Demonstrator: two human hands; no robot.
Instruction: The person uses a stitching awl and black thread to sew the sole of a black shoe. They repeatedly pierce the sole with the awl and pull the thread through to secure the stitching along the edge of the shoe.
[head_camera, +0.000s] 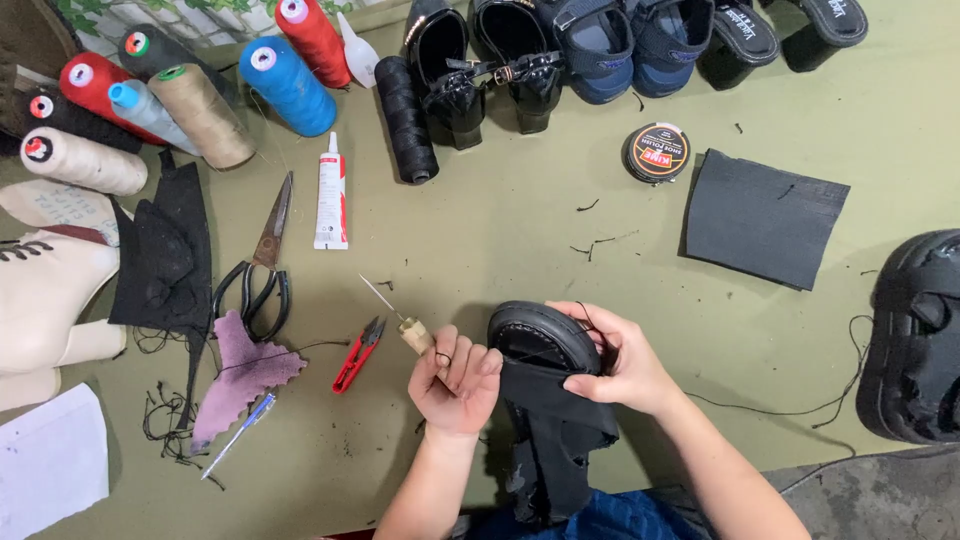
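**Black shoe held on edge, with a stitching awl, over an olive worktop**

The black shoe (545, 345) lies near the lower centre of the olive worktop (480, 230), its rubber sole turned up toward the camera at the toe and its dark upper trailing toward the person's lap. Its long axis runs roughly from 12 o'clock to 6 o'clock, toe end pointing to 12. The right hand (620, 365) wraps the toe from the 3 o'clock side, its grip pressed against sole and upper together. The left hand (455, 378), at 9 o'clock of the shoe, has its grip curled tight around the wooden handle of an awl (400, 318), whose thin metal point aims toward 10 o'clock, away from the shoe. A dark thread (790, 408) trails from the shoe toward 3 o'clock.

Judged from its look, the shoe is light. The sole appears stiff yet slightly yielding and matte enough to resist slipping, so the rim gives the firmest hold. The upper looks soft and floppy and would fold if taken alone. The awl tip is fine and sharp; the handle is the only safe place to hold it.

At 9 o'clock of the left hand lie red thread snips (358, 355).
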